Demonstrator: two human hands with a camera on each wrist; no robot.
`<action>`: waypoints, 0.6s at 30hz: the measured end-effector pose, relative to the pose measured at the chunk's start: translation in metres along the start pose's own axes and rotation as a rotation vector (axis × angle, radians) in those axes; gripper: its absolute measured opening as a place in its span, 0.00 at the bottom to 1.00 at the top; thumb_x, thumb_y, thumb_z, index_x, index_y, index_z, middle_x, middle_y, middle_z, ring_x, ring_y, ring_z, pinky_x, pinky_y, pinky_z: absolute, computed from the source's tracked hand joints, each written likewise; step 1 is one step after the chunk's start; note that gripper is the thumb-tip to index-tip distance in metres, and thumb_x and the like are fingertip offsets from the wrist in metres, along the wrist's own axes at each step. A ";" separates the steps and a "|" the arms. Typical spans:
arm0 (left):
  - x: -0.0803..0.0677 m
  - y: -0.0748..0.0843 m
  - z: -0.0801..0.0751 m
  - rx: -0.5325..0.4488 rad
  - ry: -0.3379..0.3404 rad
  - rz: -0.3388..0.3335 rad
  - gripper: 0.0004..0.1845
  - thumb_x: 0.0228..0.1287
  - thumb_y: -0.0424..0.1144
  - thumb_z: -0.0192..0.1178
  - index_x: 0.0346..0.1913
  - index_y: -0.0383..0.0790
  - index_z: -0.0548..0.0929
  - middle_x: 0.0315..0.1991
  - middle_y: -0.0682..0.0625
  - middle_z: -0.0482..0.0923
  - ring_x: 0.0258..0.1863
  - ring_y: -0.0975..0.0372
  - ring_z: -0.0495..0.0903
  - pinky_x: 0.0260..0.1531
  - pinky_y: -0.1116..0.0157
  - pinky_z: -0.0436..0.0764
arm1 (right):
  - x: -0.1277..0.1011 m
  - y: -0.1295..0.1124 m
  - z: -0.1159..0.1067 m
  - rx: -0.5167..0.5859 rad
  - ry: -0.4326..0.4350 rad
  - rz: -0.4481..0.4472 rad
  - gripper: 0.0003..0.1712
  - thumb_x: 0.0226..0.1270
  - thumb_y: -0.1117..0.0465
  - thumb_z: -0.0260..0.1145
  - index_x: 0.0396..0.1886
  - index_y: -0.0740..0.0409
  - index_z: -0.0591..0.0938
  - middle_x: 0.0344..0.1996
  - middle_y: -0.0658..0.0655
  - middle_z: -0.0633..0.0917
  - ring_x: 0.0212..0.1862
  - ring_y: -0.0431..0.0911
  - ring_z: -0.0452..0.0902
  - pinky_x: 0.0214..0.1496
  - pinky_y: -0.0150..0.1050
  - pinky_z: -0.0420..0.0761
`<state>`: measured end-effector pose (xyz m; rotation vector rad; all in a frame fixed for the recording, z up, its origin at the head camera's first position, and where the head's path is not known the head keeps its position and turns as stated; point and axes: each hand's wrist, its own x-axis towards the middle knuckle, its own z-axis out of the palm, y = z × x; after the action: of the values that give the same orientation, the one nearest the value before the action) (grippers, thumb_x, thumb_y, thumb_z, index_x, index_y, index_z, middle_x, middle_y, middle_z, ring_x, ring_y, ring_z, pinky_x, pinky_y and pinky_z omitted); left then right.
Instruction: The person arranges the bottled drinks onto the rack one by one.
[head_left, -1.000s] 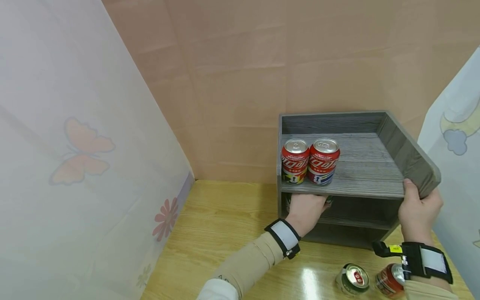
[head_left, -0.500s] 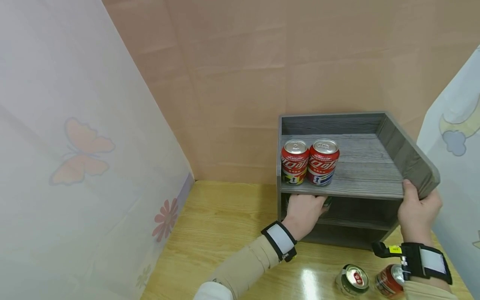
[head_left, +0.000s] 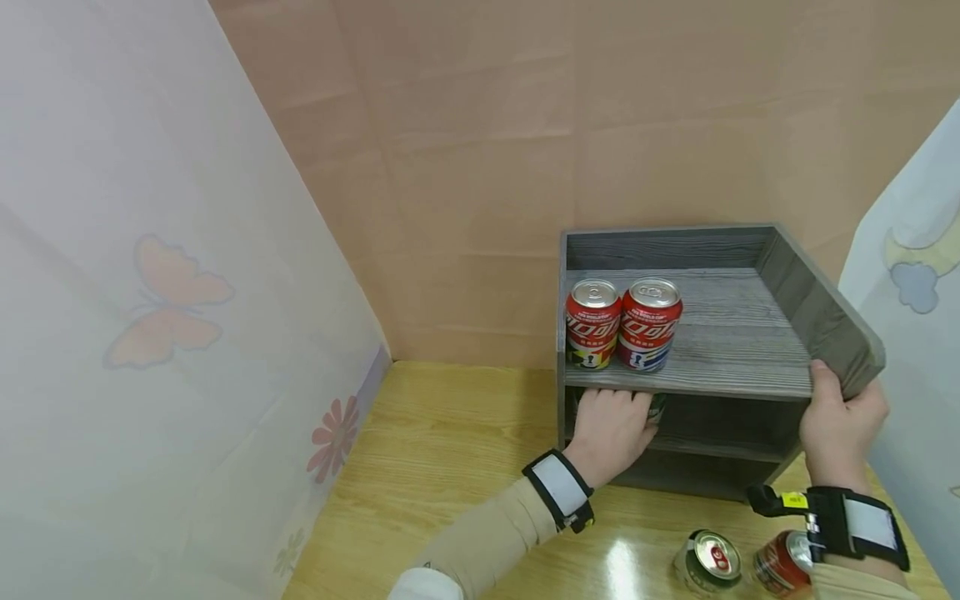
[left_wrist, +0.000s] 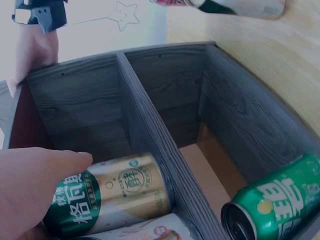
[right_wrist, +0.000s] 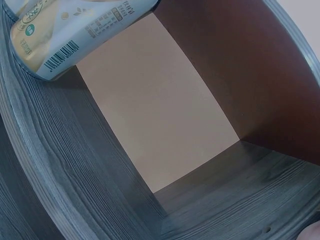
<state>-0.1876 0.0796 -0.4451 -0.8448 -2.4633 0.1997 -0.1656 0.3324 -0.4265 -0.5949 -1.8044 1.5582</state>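
In the head view, my left hand (head_left: 611, 429) reaches into the middle level of a grey wooden shelf (head_left: 682, 393). Its thumb lies along a gold-and-green drink can (left_wrist: 125, 192) in the left wrist view; the other fingers are mostly hidden. That can stands on the middle board, beside a pale can (left_wrist: 155, 231). The right wrist view shows a gold can (right_wrist: 65, 45) in that compartment. My right hand (head_left: 840, 429) grips the front edge of the shelf's right side panel. Two red cola cans (head_left: 592, 325) stand side by side on the top level, at the left.
A green can (left_wrist: 280, 200) occupies the lowest level. On the wooden table (head_left: 450, 467), in front of the shelf, are a green-and-gold can (head_left: 708, 562) and a red can (head_left: 783, 562), near my right wrist. Paper-covered walls (head_left: 465, 183) enclose the back and sides.
My left hand has drawn back slightly toward me, and its thumb shows more at the compartment's front. The right hand keeps its hold on the side panel.
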 end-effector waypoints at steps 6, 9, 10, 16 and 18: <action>-0.014 0.003 -0.004 -0.001 0.036 0.006 0.32 0.61 0.71 0.61 0.60 0.54 0.79 0.45 0.59 0.82 0.43 0.65 0.80 0.43 0.66 0.76 | 0.001 0.000 -0.002 -0.001 -0.016 0.026 0.20 0.80 0.53 0.56 0.67 0.44 0.77 0.50 0.42 0.78 0.51 0.36 0.70 0.55 0.30 0.65; -0.020 0.003 -0.005 -0.019 0.076 0.013 0.38 0.60 0.71 0.62 0.65 0.51 0.76 0.51 0.57 0.80 0.49 0.62 0.78 0.52 0.64 0.74 | 0.001 0.001 -0.002 0.001 -0.017 0.024 0.20 0.81 0.53 0.56 0.67 0.44 0.77 0.50 0.42 0.78 0.51 0.36 0.70 0.55 0.30 0.65; -0.022 0.003 -0.005 -0.027 0.089 0.016 0.39 0.59 0.71 0.63 0.66 0.50 0.76 0.52 0.57 0.80 0.50 0.62 0.77 0.54 0.63 0.73 | 0.001 0.001 -0.002 -0.001 -0.015 0.021 0.20 0.81 0.53 0.56 0.67 0.44 0.77 0.50 0.42 0.78 0.51 0.36 0.70 0.55 0.30 0.65; -0.031 0.001 -0.013 -0.106 0.128 0.028 0.44 0.58 0.70 0.64 0.71 0.47 0.72 0.57 0.53 0.76 0.56 0.58 0.73 0.65 0.59 0.67 | 0.000 0.000 -0.002 -0.002 -0.015 0.017 0.19 0.81 0.53 0.56 0.66 0.44 0.77 0.48 0.42 0.78 0.49 0.36 0.71 0.53 0.29 0.66; -0.034 -0.001 -0.016 -0.143 0.129 0.030 0.44 0.59 0.69 0.63 0.73 0.47 0.71 0.59 0.52 0.75 0.59 0.58 0.72 0.69 0.58 0.64 | 0.000 -0.001 -0.002 0.000 -0.015 0.014 0.19 0.80 0.53 0.56 0.66 0.45 0.77 0.48 0.42 0.79 0.49 0.36 0.71 0.52 0.28 0.66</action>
<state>-0.1566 0.0579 -0.4462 -0.9254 -2.3667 -0.0208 -0.1640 0.3330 -0.4259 -0.5980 -1.8146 1.5760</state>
